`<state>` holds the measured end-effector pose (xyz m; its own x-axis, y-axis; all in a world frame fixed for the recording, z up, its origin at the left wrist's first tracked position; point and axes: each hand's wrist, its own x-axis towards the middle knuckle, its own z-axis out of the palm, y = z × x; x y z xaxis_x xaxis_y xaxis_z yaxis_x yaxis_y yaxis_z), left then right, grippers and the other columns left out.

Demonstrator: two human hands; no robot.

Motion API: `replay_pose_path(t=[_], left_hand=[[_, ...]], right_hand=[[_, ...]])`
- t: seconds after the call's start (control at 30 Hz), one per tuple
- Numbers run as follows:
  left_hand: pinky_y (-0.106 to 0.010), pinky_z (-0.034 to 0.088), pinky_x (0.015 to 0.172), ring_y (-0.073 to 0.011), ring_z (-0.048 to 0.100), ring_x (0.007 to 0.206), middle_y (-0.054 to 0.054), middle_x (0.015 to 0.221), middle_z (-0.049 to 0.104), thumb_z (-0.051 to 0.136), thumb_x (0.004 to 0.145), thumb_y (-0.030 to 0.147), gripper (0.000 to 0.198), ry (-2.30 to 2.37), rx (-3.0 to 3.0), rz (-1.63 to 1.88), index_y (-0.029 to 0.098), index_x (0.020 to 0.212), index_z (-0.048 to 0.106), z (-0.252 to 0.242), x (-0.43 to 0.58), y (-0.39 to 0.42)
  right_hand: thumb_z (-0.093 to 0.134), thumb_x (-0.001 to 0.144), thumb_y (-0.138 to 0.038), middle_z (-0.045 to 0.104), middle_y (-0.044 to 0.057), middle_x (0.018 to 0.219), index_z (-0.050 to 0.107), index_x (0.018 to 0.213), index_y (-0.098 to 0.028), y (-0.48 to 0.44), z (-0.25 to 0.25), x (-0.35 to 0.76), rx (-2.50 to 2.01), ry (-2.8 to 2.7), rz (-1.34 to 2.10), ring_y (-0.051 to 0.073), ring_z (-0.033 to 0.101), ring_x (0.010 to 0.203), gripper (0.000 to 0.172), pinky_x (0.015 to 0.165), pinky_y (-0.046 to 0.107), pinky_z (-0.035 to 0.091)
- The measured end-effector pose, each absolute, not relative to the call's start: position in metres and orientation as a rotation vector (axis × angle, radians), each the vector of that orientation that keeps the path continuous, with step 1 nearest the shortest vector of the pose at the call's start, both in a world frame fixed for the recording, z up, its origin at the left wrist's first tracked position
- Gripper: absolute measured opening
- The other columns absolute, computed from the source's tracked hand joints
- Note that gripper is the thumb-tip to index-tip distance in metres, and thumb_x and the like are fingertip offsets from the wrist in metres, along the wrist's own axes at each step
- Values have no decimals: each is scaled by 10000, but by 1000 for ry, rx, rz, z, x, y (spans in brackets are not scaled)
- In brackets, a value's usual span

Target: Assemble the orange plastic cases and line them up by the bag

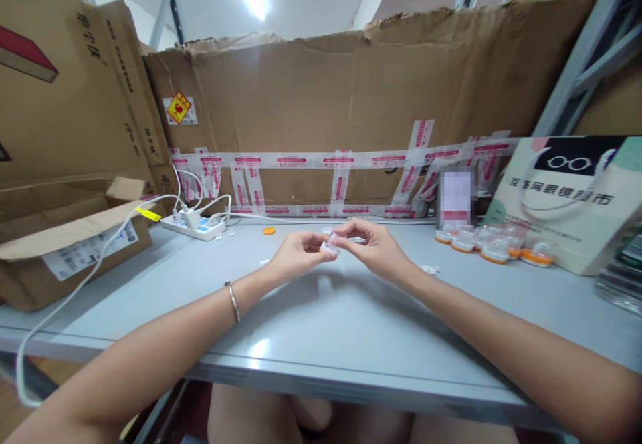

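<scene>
Over the middle of the table, my left hand (297, 255) and my right hand (372, 246) meet around a small clear plastic piece (330, 245). A bit of orange shows at its left side, and fingers cover much of it. Thumb and fingers of my left hand are closed on it from the left. From the right, my right hand pinches its upper part. Just behind the hands lies a small white ring (327, 231). An orange ring (269, 231) rests farther left. Small white parts (429, 270) lie near my right wrist.
Several clear domed pieces with orange bases (495, 250) stand at the right, by a paper bag (566, 196) and a clear bottle (622, 273). A white power strip (194, 227), its cable and an open carton (75, 243) occupy the left. Large cardboard (311, 103) walls the back.
</scene>
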<state>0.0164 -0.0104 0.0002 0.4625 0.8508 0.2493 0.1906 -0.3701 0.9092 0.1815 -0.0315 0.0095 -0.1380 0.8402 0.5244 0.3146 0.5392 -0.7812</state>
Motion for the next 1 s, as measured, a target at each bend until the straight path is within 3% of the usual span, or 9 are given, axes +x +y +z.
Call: replay_pose_path(t=[0.27, 0.47, 0.63, 0.77, 0.9, 1.0], left_hand=[[-247, 466, 659, -116, 563, 701, -27, 774, 585, 659, 655, 272, 235, 955, 2214, 1272, 134, 803, 538, -6, 19, -10], [-258, 466, 670, -114, 573, 725, -52, 899, 576, 672, 659, 317, 393, 891, 2020, 1254, 145, 954, 477, 1, 18, -10], [-280, 472, 700, -134, 590, 746, -58, 836, 620, 670, 663, 332, 340, 836, 1897, 1158, 124, 887, 520, -4, 17, -8], [-288, 476, 734, -144, 596, 775, -62, 845, 628, 667, 668, 305, 306, 804, 1945, 1249, 121, 876, 538, -3, 18, -11], [-275, 463, 768, -146, 585, 803, -62, 885, 635, 623, 712, 288, 270, 778, 2025, 1219, 120, 921, 586, 6, 18, -19], [-237, 440, 726, -132, 551, 763, -35, 814, 626, 580, 748, 295, 213, 739, 2143, 1164, 117, 857, 621, 11, 16, -23]], right_hand=[[653, 638, -388, 614, 34, 764, 503, 700, -178, -25, -3, 178, -1003, -1518, 685, 164, 593, 735, 265, 722, 340, 467], [658, 648, -342, 596, 40, 916, 440, 868, -219, -22, 4, 181, -743, -1484, 878, 157, 580, 900, 334, 840, 352, 451], [631, 687, -342, 590, 54, 976, 450, 865, -223, -26, 6, 180, -665, -1588, 830, 160, 546, 1002, 281, 928, 360, 401], [629, 682, -364, 579, 54, 989, 500, 922, -212, -26, 5, 181, -837, -1603, 760, 163, 573, 904, 312, 805, 331, 462], [569, 728, -374, 593, 21, 771, 553, 919, -188, -29, 7, 184, -963, -1714, 662, 145, 550, 679, 267, 645, 298, 449], [532, 758, -339, 570, 13, 735, 573, 884, -188, -31, 9, 185, -952, -1808, 522, 143, 517, 659, 201, 636, 288, 425]])
